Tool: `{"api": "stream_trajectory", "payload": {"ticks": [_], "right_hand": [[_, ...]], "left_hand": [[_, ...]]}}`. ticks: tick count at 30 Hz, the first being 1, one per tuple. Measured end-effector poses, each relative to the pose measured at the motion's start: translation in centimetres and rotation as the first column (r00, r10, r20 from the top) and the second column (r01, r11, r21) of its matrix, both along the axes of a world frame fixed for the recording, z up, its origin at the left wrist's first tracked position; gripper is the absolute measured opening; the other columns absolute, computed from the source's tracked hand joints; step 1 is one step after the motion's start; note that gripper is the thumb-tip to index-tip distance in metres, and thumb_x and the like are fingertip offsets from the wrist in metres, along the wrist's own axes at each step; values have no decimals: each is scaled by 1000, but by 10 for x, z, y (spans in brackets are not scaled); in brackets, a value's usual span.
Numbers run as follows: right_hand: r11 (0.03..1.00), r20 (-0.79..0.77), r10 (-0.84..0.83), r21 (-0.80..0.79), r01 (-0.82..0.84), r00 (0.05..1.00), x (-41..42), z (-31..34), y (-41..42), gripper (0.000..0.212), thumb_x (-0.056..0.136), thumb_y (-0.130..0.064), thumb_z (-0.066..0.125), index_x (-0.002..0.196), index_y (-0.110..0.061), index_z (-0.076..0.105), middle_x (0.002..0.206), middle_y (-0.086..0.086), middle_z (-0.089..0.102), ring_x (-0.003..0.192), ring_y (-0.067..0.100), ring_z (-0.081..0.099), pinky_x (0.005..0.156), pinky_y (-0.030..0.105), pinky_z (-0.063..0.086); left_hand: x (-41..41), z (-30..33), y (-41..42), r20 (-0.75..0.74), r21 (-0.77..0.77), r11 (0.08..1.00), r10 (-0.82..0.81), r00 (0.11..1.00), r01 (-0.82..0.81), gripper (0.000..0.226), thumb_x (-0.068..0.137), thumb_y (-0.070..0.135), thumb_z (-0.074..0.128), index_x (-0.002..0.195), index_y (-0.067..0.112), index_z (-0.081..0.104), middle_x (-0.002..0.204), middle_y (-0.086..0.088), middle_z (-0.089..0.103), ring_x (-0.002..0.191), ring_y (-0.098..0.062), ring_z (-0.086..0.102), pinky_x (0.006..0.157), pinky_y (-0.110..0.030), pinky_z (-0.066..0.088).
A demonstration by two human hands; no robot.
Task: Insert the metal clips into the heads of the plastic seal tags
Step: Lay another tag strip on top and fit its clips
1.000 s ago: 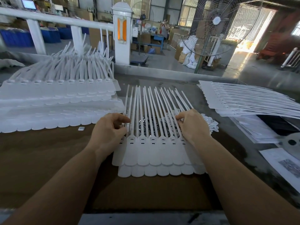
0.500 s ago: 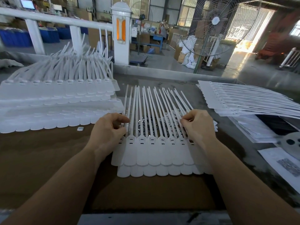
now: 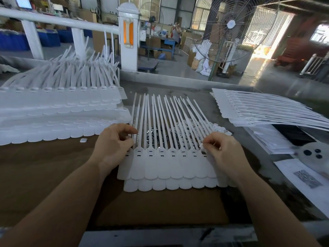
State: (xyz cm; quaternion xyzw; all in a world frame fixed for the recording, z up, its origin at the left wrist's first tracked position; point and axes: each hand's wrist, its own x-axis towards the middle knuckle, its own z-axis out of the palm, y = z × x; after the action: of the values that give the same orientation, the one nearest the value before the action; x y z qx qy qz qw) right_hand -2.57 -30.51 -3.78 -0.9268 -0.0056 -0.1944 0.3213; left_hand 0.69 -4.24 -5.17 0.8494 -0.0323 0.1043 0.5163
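Note:
A sheet of joined white plastic seal tags lies on the brown table in front of me, heads in a row and long tails pointing away. Under the tails lies a heap of small metal clips and small white pieces. My left hand rests at the sheet's left edge, fingers curled against the leftmost tails; whether it holds anything is hidden. My right hand is over the rightmost tag heads and pinches a small white piece between thumb and fingertips.
Tall stacks of seal tag sheets fill the left of the table. Flat sheets are piled at the right, with papers nearer me. One loose small white piece lies on the table. A white railing and a standing fan are behind.
My right hand drew back from the tails toward the rightmost tag heads, now pinching a small white piece. My left hand stayed at the sheet's left edge.

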Motion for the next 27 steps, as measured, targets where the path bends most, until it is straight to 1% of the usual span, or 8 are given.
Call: {"api": "stream_trajectory", "payload": {"ticks": [3, 7, 10, 14, 19, 22, 27], "right_hand": [[998, 32, 37, -60, -35, 999, -2, -6, -1, 9, 89, -9, 60, 82, -15, 61, 87, -4, 58, 83, 14, 51, 76, 26, 41], [990, 78, 49, -139, -37, 996, -3, -10, -1, 14, 89, -7, 57, 80, -17, 54, 85, -7, 52, 83, 12, 46, 67, 18, 31], [990, 85, 61, -129, -49, 995, -5, -11, -1, 18, 87, -3, 56, 78, -17, 51, 83, -9, 50, 81, 11, 46, 67, 19, 31], [989, 90, 83, -127, -71, 992, -7, -11, -2, 22, 85, 2, 55, 75, -17, 47, 84, -8, 49, 79, 13, 46, 67, 22, 33], [980, 63, 89, -181, -77, 994, -7, -12, -3, 21, 84, 2, 55, 75, -15, 49, 84, -6, 48, 79, 12, 43, 67, 20, 30], [983, 67, 80, -171, -67, 995, -7, -11, -4, 18, 83, 2, 57, 75, -12, 52, 82, -7, 48, 76, 11, 44, 65, 15, 31], [987, 78, 62, -151, -49, 995, -7, -11, -3, 16, 81, 2, 60, 73, -12, 56, 82, -5, 52, 74, 12, 47, 67, 21, 35]], "left_hand": [[-1, 1, -1, 3, 4, 1000, 1, 1000, -1, 34, 84, 0, 58, 84, 33, 61, 90, -4, 61, 78, -14, 57, 63, -18, 42], [-1, 2, -2, 4, 13, 1000, -2, 1000, 2, 32, 84, 0, 58, 86, 32, 61, 91, -4, 61, 81, -15, 58, 64, -17, 42], [-1, 2, -1, 8, 17, 1000, -1, 1000, 1, 31, 84, 1, 58, 87, 31, 61, 91, -4, 62, 81, -14, 58, 63, -16, 40], [0, 2, -2, 10, 24, 1000, 4, 1000, -5, 29, 84, 1, 58, 88, 30, 62, 90, -3, 62, 80, -11, 57, 62, -15, 39], [0, 1, -2, 21, 50, 999, 13, 1000, -14, 29, 85, 2, 58, 89, 30, 62, 90, 4, 60, 80, -5, 54, 63, -13, 37], [0, 2, -3, 20, 52, 999, 15, 1000, -16, 29, 85, 1, 58, 88, 30, 62, 89, 5, 59, 80, -5, 54, 64, -13, 37], [-1, 2, -2, 26, 60, 998, 12, 1000, -14, 29, 85, 2, 58, 89, 30, 62, 89, 7, 58, 81, -5, 54, 64, -12, 37]]}}
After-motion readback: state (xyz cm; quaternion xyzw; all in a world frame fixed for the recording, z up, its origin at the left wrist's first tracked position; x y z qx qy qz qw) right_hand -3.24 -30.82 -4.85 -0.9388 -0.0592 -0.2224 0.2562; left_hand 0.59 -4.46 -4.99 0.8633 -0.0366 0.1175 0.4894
